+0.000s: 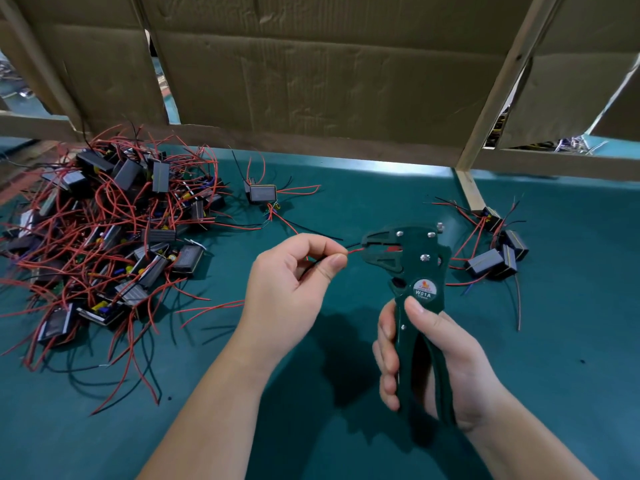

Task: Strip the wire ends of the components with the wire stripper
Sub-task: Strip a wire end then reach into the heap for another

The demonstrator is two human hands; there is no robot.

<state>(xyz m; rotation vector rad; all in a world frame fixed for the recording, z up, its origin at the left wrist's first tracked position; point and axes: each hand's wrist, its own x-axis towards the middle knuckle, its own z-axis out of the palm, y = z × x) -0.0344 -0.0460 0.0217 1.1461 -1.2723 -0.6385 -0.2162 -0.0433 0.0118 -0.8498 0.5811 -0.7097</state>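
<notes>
Left hand (291, 282) pinches the red wire (354, 251), tip just inside the head of the wire stripper (407, 261); right hand (436, 362) wraps its handles. Risk: shallow insertion leaves insulation on; squeezing off-notch could nick strands. The black wire (351, 245) alongside might get caught too.

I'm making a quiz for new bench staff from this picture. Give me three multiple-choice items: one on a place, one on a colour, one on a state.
1. Where is the big pile of components?
A. Left of the hands
B. Right of the hands
C. In a box

2. What colour is the wire entering the wire stripper?
A. Blue
B. Red
C. White

3. What is the right hand doing?
A. Resting flat
B. Gripping the stripper handles
C. Holding a component

Answers:
A, the heap lies left.
B, the left hand pinches a red wire.
B, fingers wrap the handles.
</notes>
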